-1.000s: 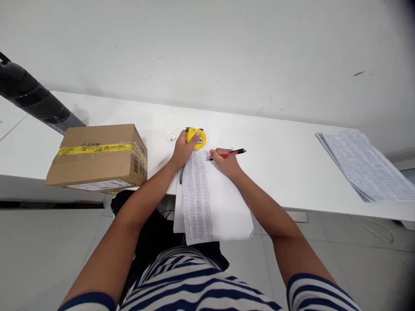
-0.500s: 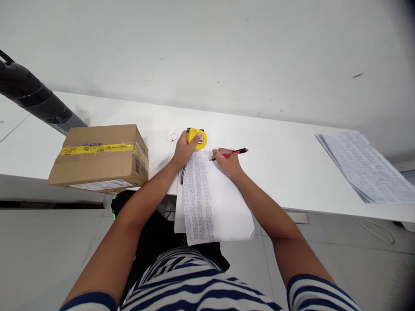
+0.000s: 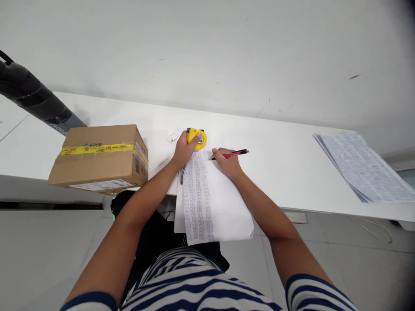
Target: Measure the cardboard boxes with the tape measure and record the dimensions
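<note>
My left hand (image 3: 187, 149) is closed on a yellow tape measure (image 3: 201, 141), thumb on its face, at the top edge of a sheet of paper (image 3: 227, 211). Several columns of small handwriting run down the left part of this sheet, which hangs over the table's front edge. A dark wrist strap dangles below the tape measure. My right hand (image 3: 228, 163) grips a red and black pen (image 3: 236, 153). Its tip meets the paper near the top, just right of the written columns, and the right side of the sheet is blank.
To the left sits a cardboard box (image 3: 97, 162) bound with yellow tape, and behind it leans a black tube (image 3: 35, 93). A small white object (image 3: 171, 137) lies near my left hand. Written sheets (image 3: 363, 166) are stacked at the right of the white table (image 3: 279, 155), against a wall.
Hardly anything differs. The pen's tip has shifted very slightly on the paper, and the view has turned a little; my left hand keeps its place.
</note>
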Motion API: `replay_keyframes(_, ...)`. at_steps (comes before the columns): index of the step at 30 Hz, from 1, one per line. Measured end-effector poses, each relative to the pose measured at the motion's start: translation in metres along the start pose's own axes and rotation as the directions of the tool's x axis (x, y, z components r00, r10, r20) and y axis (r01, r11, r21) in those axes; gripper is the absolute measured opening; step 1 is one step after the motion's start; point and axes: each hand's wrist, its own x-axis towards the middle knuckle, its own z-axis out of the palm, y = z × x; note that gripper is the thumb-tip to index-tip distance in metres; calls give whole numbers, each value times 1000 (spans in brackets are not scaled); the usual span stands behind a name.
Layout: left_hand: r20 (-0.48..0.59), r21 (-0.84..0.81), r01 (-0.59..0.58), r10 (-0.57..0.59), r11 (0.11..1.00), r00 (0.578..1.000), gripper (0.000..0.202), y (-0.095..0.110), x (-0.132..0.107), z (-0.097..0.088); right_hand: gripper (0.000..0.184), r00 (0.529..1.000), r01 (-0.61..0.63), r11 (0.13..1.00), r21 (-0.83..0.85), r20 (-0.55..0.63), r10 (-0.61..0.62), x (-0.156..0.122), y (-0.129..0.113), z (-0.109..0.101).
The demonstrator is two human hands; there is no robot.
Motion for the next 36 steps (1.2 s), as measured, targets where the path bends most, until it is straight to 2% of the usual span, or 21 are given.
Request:
replay_keyframes(5,1,36,-15,15,999,1000,39,-1,-1,-2,44,988,-5,999,-37,-153,-1,0,3,-2)
replay_keyframes(9,4,75,-33,33,997,999,38,1,-2,-4,34,954,158,971,-179,-227,-197,4,11,-2)
replay_keyframes(11,7,77,-38,38,996,999,39,0,-2,-5,33,944,195,957,-215,-222,-242,6,17,-1)
replay_keyframes(16,20,41,-30,29,999,999,42,-2,-1,-6,32,952,173,963,-207,-216,-217,10,25,3)
replay_keyframes(24,19,49,-26,25,998,1000,41,0,-2,-7,33,946,187,956,-226,-222,-238,10,25,4)
replay_keyframes(36,12,50,-15,14,999,1000,40,2,-2,-6,37,958,100,984,-149,-253,-135,9,20,3)
